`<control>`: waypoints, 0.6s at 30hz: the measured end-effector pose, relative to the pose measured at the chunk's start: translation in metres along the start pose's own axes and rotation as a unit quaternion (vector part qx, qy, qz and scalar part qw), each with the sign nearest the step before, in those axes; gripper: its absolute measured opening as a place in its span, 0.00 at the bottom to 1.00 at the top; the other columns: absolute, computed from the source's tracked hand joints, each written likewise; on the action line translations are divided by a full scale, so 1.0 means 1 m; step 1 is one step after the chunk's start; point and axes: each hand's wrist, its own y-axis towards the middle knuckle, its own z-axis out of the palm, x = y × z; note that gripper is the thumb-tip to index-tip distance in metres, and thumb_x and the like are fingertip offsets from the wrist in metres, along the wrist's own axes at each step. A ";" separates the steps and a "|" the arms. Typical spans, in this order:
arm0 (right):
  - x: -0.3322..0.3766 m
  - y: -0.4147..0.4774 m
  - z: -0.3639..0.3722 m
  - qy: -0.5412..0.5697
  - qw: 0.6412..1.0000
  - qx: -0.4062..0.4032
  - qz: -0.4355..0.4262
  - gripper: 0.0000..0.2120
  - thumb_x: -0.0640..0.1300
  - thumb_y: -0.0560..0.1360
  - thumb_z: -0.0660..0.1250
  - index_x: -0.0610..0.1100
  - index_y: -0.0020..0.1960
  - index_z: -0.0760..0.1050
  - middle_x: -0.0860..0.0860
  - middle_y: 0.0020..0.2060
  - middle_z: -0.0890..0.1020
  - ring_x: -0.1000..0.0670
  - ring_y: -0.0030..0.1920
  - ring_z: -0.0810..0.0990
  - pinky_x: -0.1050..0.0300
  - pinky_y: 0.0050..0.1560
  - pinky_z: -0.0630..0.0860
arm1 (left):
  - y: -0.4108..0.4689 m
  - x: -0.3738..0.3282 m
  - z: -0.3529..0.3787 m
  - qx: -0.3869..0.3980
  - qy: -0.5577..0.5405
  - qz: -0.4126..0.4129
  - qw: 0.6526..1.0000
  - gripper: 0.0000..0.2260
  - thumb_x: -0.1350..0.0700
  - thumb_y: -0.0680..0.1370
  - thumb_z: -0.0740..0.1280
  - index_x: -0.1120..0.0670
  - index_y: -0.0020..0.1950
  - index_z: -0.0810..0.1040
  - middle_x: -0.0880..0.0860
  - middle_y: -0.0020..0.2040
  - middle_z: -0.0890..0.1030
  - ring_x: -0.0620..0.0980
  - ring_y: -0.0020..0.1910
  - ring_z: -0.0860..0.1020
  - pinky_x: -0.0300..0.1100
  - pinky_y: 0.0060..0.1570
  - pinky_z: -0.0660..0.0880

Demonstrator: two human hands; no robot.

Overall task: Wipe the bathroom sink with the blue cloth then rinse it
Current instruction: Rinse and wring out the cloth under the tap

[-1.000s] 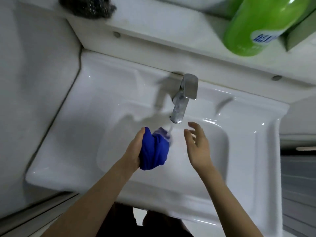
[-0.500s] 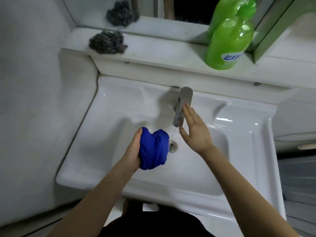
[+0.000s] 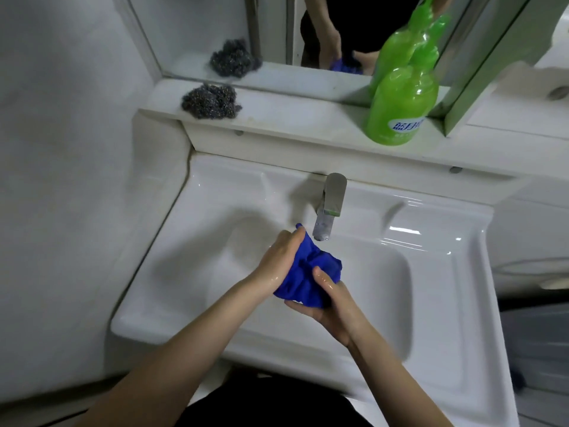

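Cloth wrung over the sink.
Both hands closed on it: right hand (image 3: 328,306) nearer, left hand (image 3: 278,260) beyond, blue cloth (image 3: 308,272) bunched between, just near of faucet (image 3: 331,204). Sink (image 3: 437,272) wet; wiping likely done, rinse apparently finishing.

Both forearms fwd, wet left hand (image 3: 281,261) & right hand (image 3: 328,300) clenched together, palms facing.

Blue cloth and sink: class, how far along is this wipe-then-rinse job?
Done: wiping appears over; the sink basin looks clean. In hand: left hand and right hand grip the bunched blue cloth just below the tap, apparently rinsing or wringing it. Left: finishing that; running water is not clearly visible.
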 end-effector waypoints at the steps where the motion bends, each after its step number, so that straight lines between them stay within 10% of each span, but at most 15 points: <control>1: -0.001 0.000 -0.002 -0.008 1.000 -0.004 0.002 0.25 0.50 0.75 0.70 0.42 0.68 0.71 0.41 0.63 0.79 0.40 0.63 0.78 0.34 0.62 0.73 | -0.001 0.005 0.003 0.064 0.017 0.001 0.998 0.34 0.29 0.67 0.55 0.58 0.51 0.75 0.55 0.49 0.78 0.50 0.49 0.76 0.48 0.59 0.72; 5: -0.002 0.003 -0.003 0.058 0.996 -0.053 0.053 0.18 0.42 0.70 0.74 0.42 0.58 0.76 0.45 0.55 0.82 0.48 0.55 0.82 0.47 0.51 0.79 | -0.014 0.001 0.005 0.264 0.067 -0.012 0.962 0.23 0.34 0.72 0.62 0.48 0.56 0.82 0.53 0.62 0.81 0.50 0.64 0.77 0.49 0.68 0.70; 7: 0.004 0.002 -0.007 0.086 0.991 -0.040 0.091 0.19 0.42 0.65 0.75 0.41 0.54 0.76 0.46 0.45 0.79 0.48 0.44 0.78 0.54 0.41 0.76 | -0.009 -0.005 -0.006 0.213 0.074 0.066 0.972 0.14 0.56 0.75 0.66 0.55 0.59 0.82 0.55 0.60 0.82 0.51 0.62 0.78 0.48 0.66 0.73; 9: 0.015 0.000 -0.013 0.090 0.987 -0.005 0.130 0.24 0.41 0.64 0.74 0.39 0.58 0.73 0.47 0.42 0.77 0.48 0.38 0.75 0.57 0.36 0.75 | -0.005 -0.010 -0.026 0.143 0.187 0.204 0.950 0.28 0.72 0.71 0.60 0.51 0.66 0.76 0.45 0.65 0.76 0.35 0.65 0.72 0.33 0.63 0.69; 13: 0.035 0.002 -0.019 0.153 0.951 0.154 0.218 0.23 0.40 0.67 0.72 0.34 0.58 0.73 0.47 0.39 0.77 0.50 0.35 0.76 0.59 0.32 0.74 | 0.002 0.011 -0.047 0.162 0.477 0.385 0.773 0.44 0.66 0.68 0.68 0.39 0.78 0.56 0.39 0.79 0.51 0.41 0.78 0.49 0.30 0.73 0.51; 18: 0.041 0.009 -0.013 0.184 0.857 0.332 0.349 0.16 0.40 0.71 0.69 0.32 0.54 0.72 0.43 0.40 0.79 0.47 0.38 0.79 0.57 0.34 0.79 | 0.010 0.014 -0.022 0.139 0.385 0.547 0.730 0.30 0.61 0.74 0.71 0.49 0.74 0.66 0.54 0.74 0.65 0.52 0.70 0.70 0.46 0.64 0.73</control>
